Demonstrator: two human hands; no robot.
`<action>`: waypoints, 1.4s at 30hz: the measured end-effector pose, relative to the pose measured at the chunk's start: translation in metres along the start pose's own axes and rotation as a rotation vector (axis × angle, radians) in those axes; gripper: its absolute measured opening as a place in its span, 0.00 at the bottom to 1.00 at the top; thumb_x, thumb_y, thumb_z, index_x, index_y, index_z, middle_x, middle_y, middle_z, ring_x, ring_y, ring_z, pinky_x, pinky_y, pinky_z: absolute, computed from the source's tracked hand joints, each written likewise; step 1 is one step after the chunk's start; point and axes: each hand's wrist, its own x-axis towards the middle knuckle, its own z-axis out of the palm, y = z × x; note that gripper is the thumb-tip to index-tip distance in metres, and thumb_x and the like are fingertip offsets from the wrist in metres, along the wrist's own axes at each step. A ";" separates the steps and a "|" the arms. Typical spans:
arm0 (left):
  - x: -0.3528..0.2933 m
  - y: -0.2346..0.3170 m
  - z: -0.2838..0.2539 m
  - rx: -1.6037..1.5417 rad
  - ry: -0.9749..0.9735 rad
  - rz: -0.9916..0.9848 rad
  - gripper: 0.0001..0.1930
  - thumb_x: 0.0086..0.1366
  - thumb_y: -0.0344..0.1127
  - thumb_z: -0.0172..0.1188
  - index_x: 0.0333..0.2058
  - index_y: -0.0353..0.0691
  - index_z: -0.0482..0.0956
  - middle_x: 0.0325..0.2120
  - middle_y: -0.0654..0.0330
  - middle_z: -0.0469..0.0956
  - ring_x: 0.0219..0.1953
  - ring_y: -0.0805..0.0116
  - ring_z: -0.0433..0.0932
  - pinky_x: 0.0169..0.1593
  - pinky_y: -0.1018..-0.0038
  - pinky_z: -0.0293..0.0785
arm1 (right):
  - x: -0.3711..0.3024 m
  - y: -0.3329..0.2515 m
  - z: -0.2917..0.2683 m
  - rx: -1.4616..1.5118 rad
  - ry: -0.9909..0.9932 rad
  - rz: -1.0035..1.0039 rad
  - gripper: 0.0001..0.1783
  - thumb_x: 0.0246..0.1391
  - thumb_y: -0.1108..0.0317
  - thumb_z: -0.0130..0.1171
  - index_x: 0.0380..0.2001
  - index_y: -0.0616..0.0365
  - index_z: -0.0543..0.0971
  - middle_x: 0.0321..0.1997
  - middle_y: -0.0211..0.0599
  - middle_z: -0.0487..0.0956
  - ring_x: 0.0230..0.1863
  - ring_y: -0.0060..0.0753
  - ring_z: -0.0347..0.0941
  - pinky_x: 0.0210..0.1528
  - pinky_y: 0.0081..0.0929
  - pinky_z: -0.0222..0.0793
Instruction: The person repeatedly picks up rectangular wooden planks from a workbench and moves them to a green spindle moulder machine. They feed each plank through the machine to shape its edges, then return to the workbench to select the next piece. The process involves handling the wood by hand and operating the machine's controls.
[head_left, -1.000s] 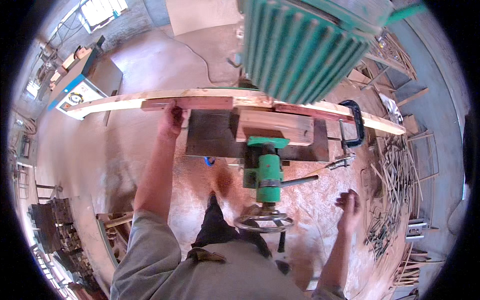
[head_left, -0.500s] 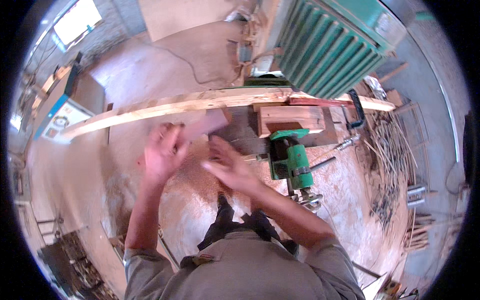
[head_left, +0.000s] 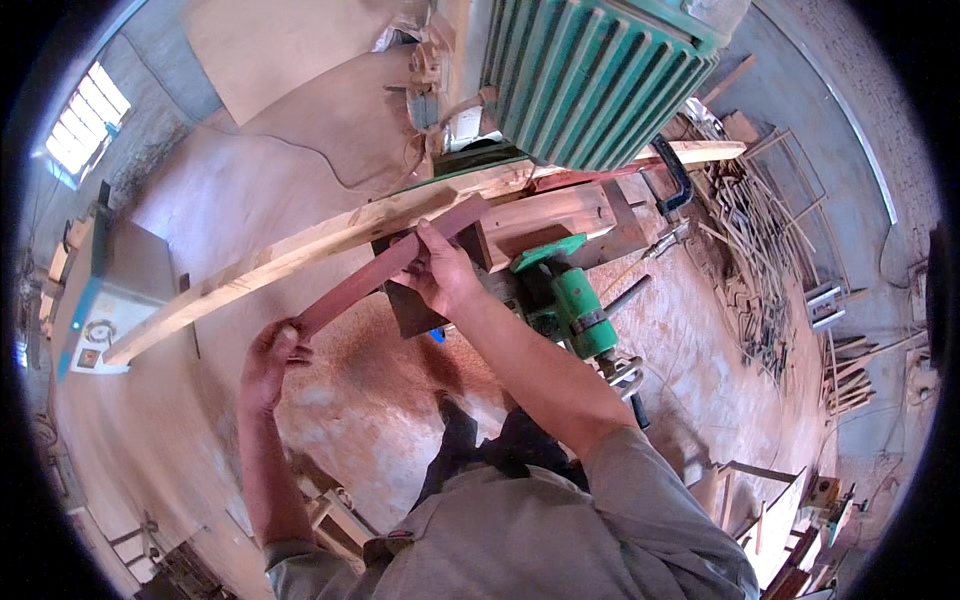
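A flat reddish-brown wooden strip [head_left: 365,278] slants up to the right, held between my two hands. My left hand [head_left: 270,360] grips its lower left end, fingers closed round it. Nearer the upper end, my right hand [head_left: 442,272] pinches the strip with the thumb on top, and its other fingers are partly hidden beneath. The strip's upper end lies over a dark metal machine table [head_left: 413,312], close to a long pale wooden beam [head_left: 290,262]. Just right of that end sits a wooden block [head_left: 552,220], with a green cylinder-shaped clamp [head_left: 582,315] in front of it.
Above the block looms a large green ribbed motor housing [head_left: 595,90]. A black C-shaped clamp [head_left: 676,182] stands at the beam's right part. Thin wood offcuts [head_left: 752,285] are heaped on the floor at right. A grey cabinet [head_left: 140,280] stands left. Sawdust [head_left: 375,375] covers the floor below my hands.
The view has turned and sharpened. My left hand has moved down and left, away from my right hand. My right hand, apart from the strip before, now holds it near its upper end.
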 end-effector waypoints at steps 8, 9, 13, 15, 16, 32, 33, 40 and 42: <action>0.063 -0.010 0.042 -0.620 0.172 0.044 0.15 0.62 0.38 0.56 0.43 0.37 0.71 0.36 0.59 0.76 0.36 0.68 0.77 0.40 0.76 0.76 | 0.047 -0.005 -0.010 0.065 0.033 -0.047 0.19 0.58 0.50 0.49 0.41 0.54 0.71 0.38 0.36 0.75 0.40 0.34 0.72 0.42 0.38 0.73; 0.068 -0.005 0.047 -0.649 0.168 0.074 0.14 0.62 0.37 0.55 0.43 0.37 0.71 0.36 0.60 0.76 0.36 0.68 0.77 0.41 0.77 0.76 | 0.049 -0.005 -0.009 0.096 0.030 -0.059 0.19 0.59 0.50 0.48 0.41 0.55 0.71 0.37 0.35 0.75 0.39 0.34 0.72 0.40 0.37 0.73; 0.087 -0.009 0.046 -0.624 0.210 0.062 0.13 0.62 0.36 0.54 0.43 0.37 0.71 0.36 0.60 0.77 0.37 0.69 0.76 0.42 0.77 0.76 | 0.053 -0.014 -0.016 -0.099 0.047 0.023 0.22 0.59 0.48 0.47 0.42 0.56 0.70 0.35 0.37 0.75 0.34 0.35 0.74 0.33 0.33 0.75; 0.091 -0.011 0.044 -0.582 0.253 0.055 0.13 0.62 0.36 0.54 0.44 0.37 0.71 0.36 0.60 0.77 0.37 0.68 0.76 0.41 0.76 0.76 | 0.031 -0.021 -0.001 -0.280 0.124 0.120 0.23 0.59 0.48 0.47 0.44 0.58 0.70 0.35 0.37 0.75 0.31 0.35 0.74 0.31 0.32 0.75; 0.094 -0.012 0.044 -0.563 0.273 0.054 0.14 0.62 0.37 0.54 0.44 0.37 0.71 0.36 0.60 0.77 0.37 0.68 0.76 0.41 0.76 0.76 | 0.020 -0.022 0.005 -0.371 0.160 0.166 0.24 0.59 0.47 0.47 0.45 0.58 0.69 0.35 0.38 0.75 0.30 0.34 0.74 0.30 0.31 0.74; 0.130 -0.021 0.106 -0.547 0.200 0.007 0.17 0.64 0.34 0.50 0.50 0.36 0.66 0.45 0.56 0.73 0.46 0.65 0.73 0.52 0.71 0.71 | -0.183 -0.106 -0.041 -0.677 -0.156 -0.394 0.17 0.57 0.68 0.53 0.47 0.67 0.69 0.38 0.39 0.77 0.37 0.26 0.75 0.41 0.25 0.73; 0.133 -0.023 0.112 -0.560 0.212 -0.002 0.17 0.64 0.34 0.51 0.50 0.36 0.66 0.45 0.56 0.73 0.46 0.65 0.73 0.52 0.71 0.71 | -0.189 -0.115 -0.052 -0.710 -0.125 -0.479 0.16 0.57 0.69 0.53 0.46 0.67 0.70 0.38 0.41 0.77 0.37 0.28 0.75 0.42 0.25 0.73; 0.148 -0.034 0.119 -0.566 0.255 0.014 0.16 0.63 0.36 0.54 0.48 0.37 0.68 0.39 0.57 0.74 0.41 0.66 0.75 0.49 0.71 0.74 | -0.205 -0.184 -0.144 -0.751 0.341 -0.734 0.17 0.58 0.63 0.51 0.45 0.65 0.70 0.38 0.45 0.77 0.35 0.33 0.75 0.40 0.31 0.72; 0.151 -0.036 0.118 -0.575 0.267 0.003 0.16 0.63 0.36 0.55 0.47 0.37 0.68 0.39 0.58 0.74 0.40 0.66 0.75 0.48 0.72 0.74 | -0.203 -0.197 -0.173 -0.779 0.450 -0.745 0.17 0.59 0.63 0.51 0.45 0.65 0.71 0.40 0.44 0.77 0.36 0.31 0.75 0.40 0.28 0.72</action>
